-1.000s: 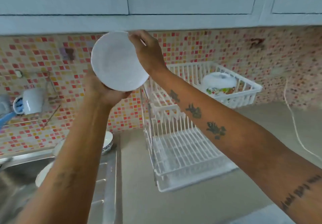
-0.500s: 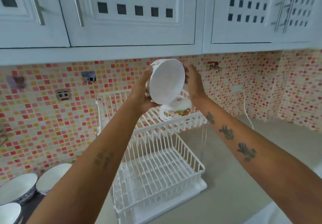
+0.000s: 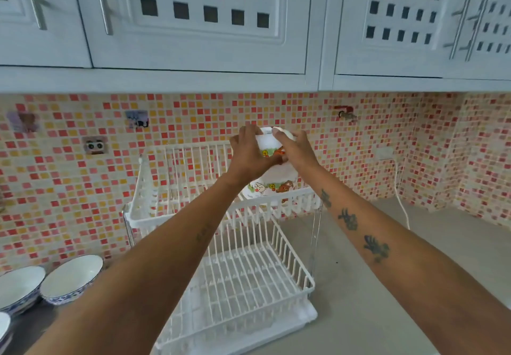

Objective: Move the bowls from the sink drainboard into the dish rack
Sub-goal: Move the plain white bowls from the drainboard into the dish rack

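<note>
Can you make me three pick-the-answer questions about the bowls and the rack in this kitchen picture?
1. Where is the bowl the hands are holding?
A. Over the rack's top shelf
B. In the rack's bottom shelf
C. On the counter

2. How many bowls wait at the lower left?
A. One
B. Three
C. Six

3. What is in the rack's bottom shelf?
A. Plates
B. Cups
C. Nothing

Answers:
1 A: the left hand and right hand hold the cartoon bowl upside down over another cartoon bowl on the dish rack top shelf.
2 B: two blue-patterned bowls plus one cut off at the edge.
3 C: only bare white wires show in the bottom shelf.
</note>
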